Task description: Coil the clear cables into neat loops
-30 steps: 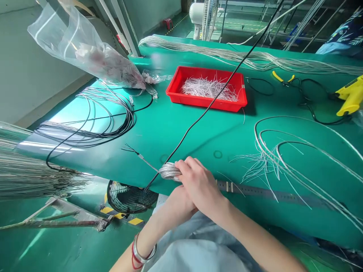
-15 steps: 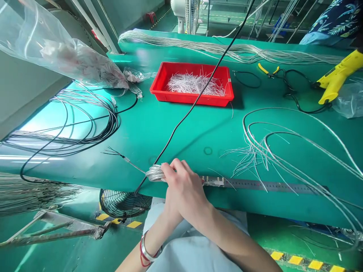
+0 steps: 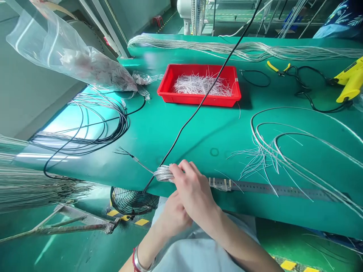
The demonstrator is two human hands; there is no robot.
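1. On the far left, a clear, crinkled plastic bag leans above a loose coil of glossy black cable on the smooth green table.
2. A thin wire tail sticks out leftward from the bundle, its tip splayed into dark strands.
3. The bundle of silvery wire, wound tight into a rounded, ridged, shiny loop, juts out just left of the right hand's fingertips, near the table's front edge. A long black cable slants behind it.
4. The left hand lies lower, partly covered, knuckles bent; I cannot tell what its fingers hold.
5. The right hand crosses over the left, fingers curled, grasping the bundle.
6. Beyond the hands, a red plastic tray holds a bristly heap of short, pale clippings.
7. Right of the hands, a flat metal ruler lies under fraying silvery cables that bend in wide arcs.
8. Compared with half a second ago, the left hand's knuckles show more clearly below the right; the right hand's grip on the bundle looks the same.
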